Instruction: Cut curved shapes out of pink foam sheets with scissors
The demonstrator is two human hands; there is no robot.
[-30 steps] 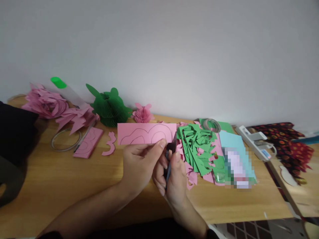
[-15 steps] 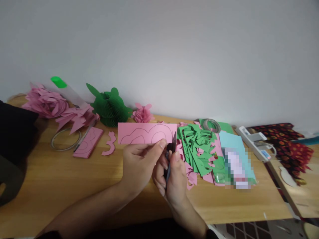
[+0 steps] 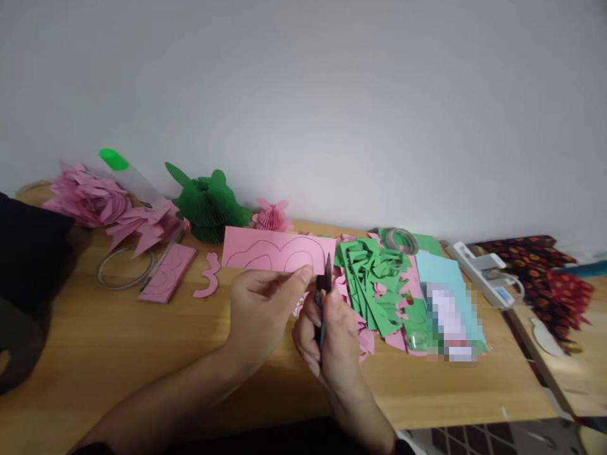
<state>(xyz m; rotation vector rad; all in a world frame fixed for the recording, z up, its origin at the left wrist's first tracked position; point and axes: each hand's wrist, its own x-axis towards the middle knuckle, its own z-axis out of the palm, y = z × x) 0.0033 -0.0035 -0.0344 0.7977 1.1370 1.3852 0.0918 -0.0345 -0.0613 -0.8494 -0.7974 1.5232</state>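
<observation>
My left hand (image 3: pixel 265 303) pinches a strip of pink paper (image 3: pixel 256 243) by its lower edge, thumb in front. Curved outlines are drawn in dark line across the strip. My right hand (image 3: pixel 329 328) is wrapped round dark-handled scissors (image 3: pixel 328 265), whose blades point up at the strip's right end. Much of the handles is hidden in the fingers. On the table to the left lie a cut wavy pink paper piece (image 3: pixel 212 278) and a folded pink paper (image 3: pixel 168 273) with a similar drawn outline.
Green paper scraps (image 3: pixel 372 284) pile up right of my hands, with a tape roll (image 3: pixel 401 241) behind. Along the wall stand a green honeycomb paper figure (image 3: pixel 208 205) and a smaller pink one (image 3: pixel 272 216). A power strip (image 3: pixel 488 272) lies at the right.
The strip's left end has tipped up slightly. The scissors have shifted a little left, their blades now over the strip's right end. Both hands keep their hold.
</observation>
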